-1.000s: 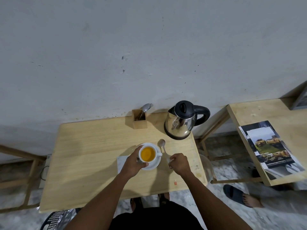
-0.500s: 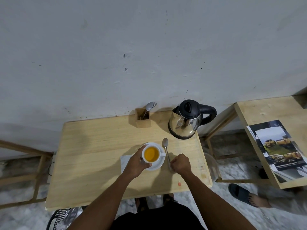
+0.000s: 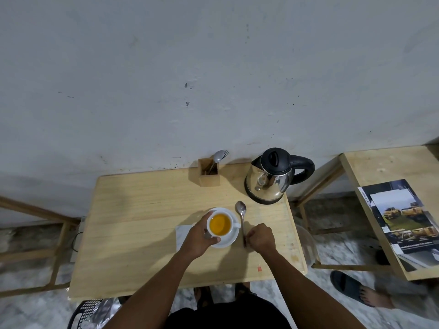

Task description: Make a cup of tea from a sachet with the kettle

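Observation:
A white cup [image 3: 220, 224] of amber tea stands on a white saucer [image 3: 231, 238] near the middle of the wooden table [image 3: 142, 224]. My left hand [image 3: 198, 236] wraps around the cup's left side. A metal spoon [image 3: 241, 216] lies flat just right of the saucer, bowl pointing away. My right hand [image 3: 260, 237] is closed over the spoon's handle end. The steel kettle [image 3: 270, 178] with black lid and handle stands at the table's back right. A small red tea tag [image 3: 259, 269] lies near the front right edge.
A wooden holder [image 3: 209, 173] with cutlery stands at the back by the wall. A white napkin [image 3: 182, 235] lies under my left hand. A second table [image 3: 370, 167] with a magazine [image 3: 403, 222] is to the right. Another person's sandalled foot [image 3: 356, 289] rests on the floor.
The view has shifted a little. My right hand stays on the spoon's handle, and my left hand remains around the cup.

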